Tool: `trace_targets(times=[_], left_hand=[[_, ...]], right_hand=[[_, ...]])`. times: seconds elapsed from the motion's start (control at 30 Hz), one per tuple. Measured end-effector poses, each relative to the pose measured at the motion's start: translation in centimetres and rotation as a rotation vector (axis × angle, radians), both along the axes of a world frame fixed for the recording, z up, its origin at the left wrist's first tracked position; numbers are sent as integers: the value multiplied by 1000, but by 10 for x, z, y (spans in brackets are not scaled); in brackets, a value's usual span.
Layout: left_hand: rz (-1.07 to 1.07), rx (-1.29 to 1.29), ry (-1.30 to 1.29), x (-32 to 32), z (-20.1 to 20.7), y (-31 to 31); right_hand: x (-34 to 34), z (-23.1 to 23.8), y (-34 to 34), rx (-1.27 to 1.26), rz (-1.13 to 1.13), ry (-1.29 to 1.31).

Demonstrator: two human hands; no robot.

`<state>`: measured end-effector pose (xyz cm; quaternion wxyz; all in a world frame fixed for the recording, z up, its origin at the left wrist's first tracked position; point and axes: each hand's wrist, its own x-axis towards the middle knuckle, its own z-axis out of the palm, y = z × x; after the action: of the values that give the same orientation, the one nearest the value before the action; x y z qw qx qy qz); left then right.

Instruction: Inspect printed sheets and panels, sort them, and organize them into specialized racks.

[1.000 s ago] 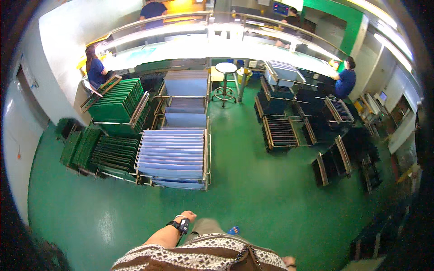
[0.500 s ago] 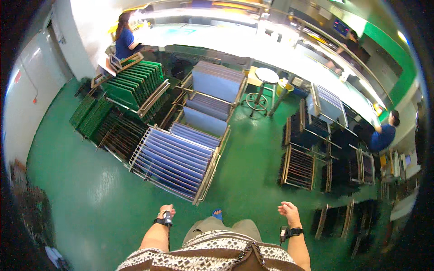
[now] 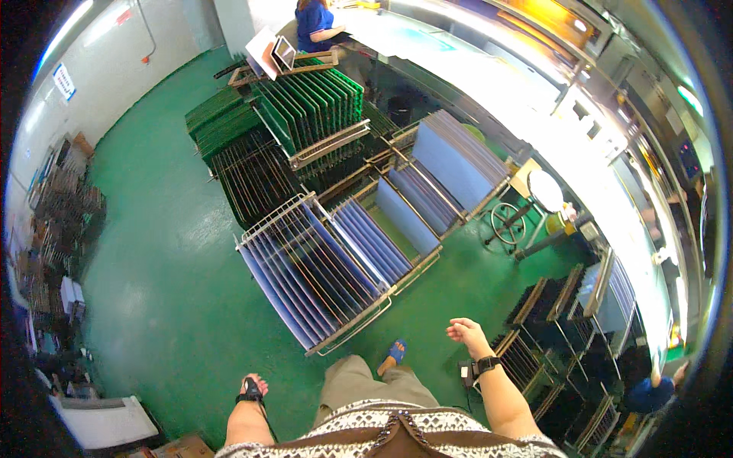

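My left hand [image 3: 257,384] hangs low over the green floor, a black strap about its wrist. Its fingers are slightly apart with nothing in them. Out in front on the other side is my right hand [image 3: 467,334], empty, its fingers loosely bent and apart. A black band with a small box circles that wrist. Neither hand touches anything. Ahead stands a metal rack [image 3: 313,282] with blue panels upright in its slots. Farther along the same row are more blue panels [image 3: 450,164]. My right hand is nearest to a dark rack [image 3: 519,359] beyond its wrist.
Green boards [image 3: 309,103] fill a rack at the far left of the row. A round stool [image 3: 545,191] stands by the bright long bench [image 3: 489,76]. One person [image 3: 313,27] works at its far end, another [image 3: 649,393] at right. Dark stacked items [image 3: 57,214] line the left wall.
My view has turned left, so the racks and bench appear farther right. My feet have shifted in stride. Both hands stay empty.
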<state>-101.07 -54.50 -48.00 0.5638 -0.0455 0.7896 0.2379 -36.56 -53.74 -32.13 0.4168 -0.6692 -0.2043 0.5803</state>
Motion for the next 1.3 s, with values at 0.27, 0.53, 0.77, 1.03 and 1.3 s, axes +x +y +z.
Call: trace_targets(times=[0.27, 0.53, 0.77, 1.03, 1.3], left_hand=[[176, -9, -54, 113, -4, -16], [-182, -55, -322, 263, 0, 31], [-716, -128, -361, 323, 24, 64], [-1061, 448, -515, 472, 201, 167], [-1142, 724, -308, 660, 192, 229]], right_hand=[[-22, -61, 129, -229, 379, -23], [-2, -80, 174, -205, 577, 0], [82, -78, 167, -217, 518, -187], [213, 45, 85, -190, 1058, 49], [343, 136, 100, -138, 564, 315]])
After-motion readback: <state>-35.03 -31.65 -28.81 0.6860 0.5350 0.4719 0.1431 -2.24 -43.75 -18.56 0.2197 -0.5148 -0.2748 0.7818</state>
